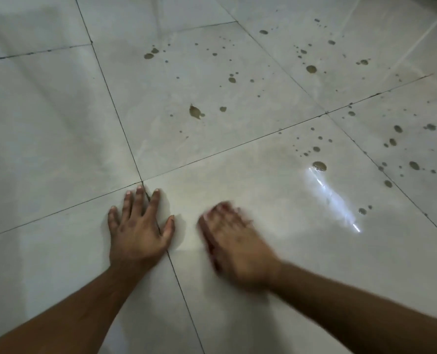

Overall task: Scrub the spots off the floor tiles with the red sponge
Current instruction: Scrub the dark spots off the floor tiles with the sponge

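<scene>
My right hand presses on the red sponge, which shows only as a thin red edge under the palm and fingers; the hand is blurred. It rests on a pale floor tile near the lower middle. My left hand lies flat with fingers spread over a grout crossing, just left of the right hand. Several brown spots dot the tiles farther ahead and to the right, with a larger one beside a bright glare streak.
Dark grout lines run diagonally between the large glossy tiles. A bright reflection lies to the right of my right hand. The tiles on the left carry no spots.
</scene>
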